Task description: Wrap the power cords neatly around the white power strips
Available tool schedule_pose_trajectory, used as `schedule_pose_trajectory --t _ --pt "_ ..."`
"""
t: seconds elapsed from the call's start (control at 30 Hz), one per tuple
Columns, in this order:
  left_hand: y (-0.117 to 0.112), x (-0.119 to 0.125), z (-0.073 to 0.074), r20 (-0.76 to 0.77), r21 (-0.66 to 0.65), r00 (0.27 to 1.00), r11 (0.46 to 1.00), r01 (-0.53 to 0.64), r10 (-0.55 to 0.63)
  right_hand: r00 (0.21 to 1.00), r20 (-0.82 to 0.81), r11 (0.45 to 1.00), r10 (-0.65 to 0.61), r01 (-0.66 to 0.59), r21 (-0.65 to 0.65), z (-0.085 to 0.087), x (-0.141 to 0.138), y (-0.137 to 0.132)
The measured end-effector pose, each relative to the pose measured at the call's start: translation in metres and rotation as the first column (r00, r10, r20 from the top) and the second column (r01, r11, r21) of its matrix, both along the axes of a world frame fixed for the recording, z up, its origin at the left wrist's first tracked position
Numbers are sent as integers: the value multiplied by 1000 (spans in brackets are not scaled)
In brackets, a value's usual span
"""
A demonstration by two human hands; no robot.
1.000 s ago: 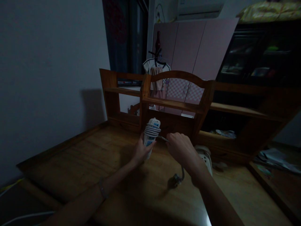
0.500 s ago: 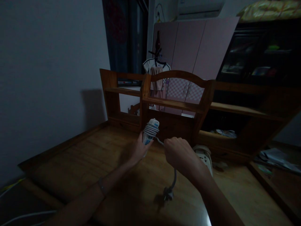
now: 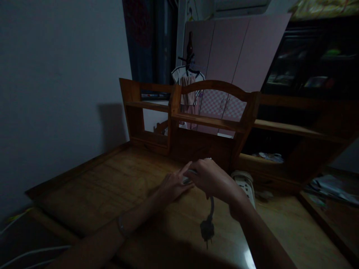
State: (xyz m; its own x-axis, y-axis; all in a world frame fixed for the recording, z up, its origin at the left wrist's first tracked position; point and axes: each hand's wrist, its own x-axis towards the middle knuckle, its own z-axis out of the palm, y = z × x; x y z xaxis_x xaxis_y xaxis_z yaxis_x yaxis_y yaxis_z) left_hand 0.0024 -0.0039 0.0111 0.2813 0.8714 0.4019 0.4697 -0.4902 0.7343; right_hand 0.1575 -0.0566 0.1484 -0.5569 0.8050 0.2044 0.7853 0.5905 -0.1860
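In the head view, your left hand grips a power strip, which sits mostly hidden between your two hands above the wooden desk. Your right hand is curled over beside it, seemingly closed on the cord, though the knuckles mask the hold, and the plug dangles below. A second power strip lies just beyond your right forearm.
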Motion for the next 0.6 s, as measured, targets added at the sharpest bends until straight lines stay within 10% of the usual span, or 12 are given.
schedule_pose_trajectory --t 0.17,0.33,0.6 --pt "-7 9 -1 -342 213 938 977 22 54 968 -187 967 -170 128 -219 -1 12 11" --pt "-4 13 -9 -447 272 894 957 102 32 959 -184 976 -218 210 -60 -1 29 24" --pt "-11 11 -8 -643 428 764 804 411 -48 972 -197 967 -130 80 -243 -6 64 44"
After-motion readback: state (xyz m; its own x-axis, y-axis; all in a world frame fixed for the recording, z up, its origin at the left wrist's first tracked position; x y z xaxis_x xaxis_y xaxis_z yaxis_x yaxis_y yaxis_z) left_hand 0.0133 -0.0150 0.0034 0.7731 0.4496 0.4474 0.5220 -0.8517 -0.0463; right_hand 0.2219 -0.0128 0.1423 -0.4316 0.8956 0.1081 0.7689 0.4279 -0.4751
